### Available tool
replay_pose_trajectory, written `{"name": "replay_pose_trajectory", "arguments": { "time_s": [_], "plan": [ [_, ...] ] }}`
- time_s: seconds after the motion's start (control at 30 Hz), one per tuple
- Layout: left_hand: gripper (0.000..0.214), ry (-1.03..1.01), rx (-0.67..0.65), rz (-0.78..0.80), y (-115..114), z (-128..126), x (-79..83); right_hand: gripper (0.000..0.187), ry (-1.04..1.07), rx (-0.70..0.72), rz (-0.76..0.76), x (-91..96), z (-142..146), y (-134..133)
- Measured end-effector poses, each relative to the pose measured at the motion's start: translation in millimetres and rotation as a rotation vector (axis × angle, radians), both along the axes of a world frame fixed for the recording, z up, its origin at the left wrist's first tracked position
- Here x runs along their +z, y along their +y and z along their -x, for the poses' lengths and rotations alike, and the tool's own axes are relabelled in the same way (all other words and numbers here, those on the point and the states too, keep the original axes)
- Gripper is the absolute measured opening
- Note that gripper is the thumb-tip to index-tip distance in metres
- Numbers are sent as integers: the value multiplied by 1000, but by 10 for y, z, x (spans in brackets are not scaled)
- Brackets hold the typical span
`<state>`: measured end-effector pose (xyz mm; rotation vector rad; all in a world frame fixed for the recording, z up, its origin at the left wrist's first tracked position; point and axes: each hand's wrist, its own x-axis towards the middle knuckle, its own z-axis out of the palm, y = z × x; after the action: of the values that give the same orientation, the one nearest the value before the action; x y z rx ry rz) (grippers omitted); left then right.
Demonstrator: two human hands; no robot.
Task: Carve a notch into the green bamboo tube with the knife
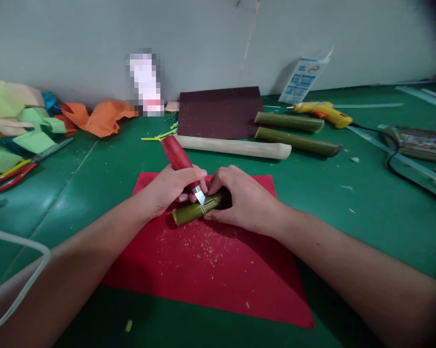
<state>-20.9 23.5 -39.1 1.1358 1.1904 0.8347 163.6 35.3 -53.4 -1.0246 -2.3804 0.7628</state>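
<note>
The left hand (169, 191) and the right hand (241, 200) are bare, uncovered from fingertips to wrist. The left forearm (94, 246) and the right forearm (348, 261) are bare as well, with no cloth on them right down to the picture's lower edge, and the right one carries a small dark mark. A thin, pale cable (29, 275) loops past the left forearm in the lower left corner; whether it is worn cannot be told.
</note>
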Motion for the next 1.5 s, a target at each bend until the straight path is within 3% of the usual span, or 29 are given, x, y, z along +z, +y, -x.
{"name": "replay_pose_trajectory", "arguments": {
  "time_s": [0.3,0.8,0.93,1.13,1.2,1.4,1.5],
  "plan": [
    [31,26,-85,245,74,91,67,38,20,39,-39,-19,-18,4],
    [39,114,-28,233,60,97,65,37,15,42,-45,-15,-29,8],
    [38,181,78,5,-19,5,57,37,-5,39,-40,-10,-26,3],
    [16,241,332,-653,-220,-96,57,33,32,27,-17,11,-8,-23],
    [16,278,378,-801,-241,-82,59,33,22,21,-23,14,-3,-24],
    [14,263,305,-669,-223,-79,55,34,9,30,-67,-5,-9,-9],
    [12,265,334,-733,-213,-92,62,28,-2,52,-127,-20,-18,-10]
  ]
}}
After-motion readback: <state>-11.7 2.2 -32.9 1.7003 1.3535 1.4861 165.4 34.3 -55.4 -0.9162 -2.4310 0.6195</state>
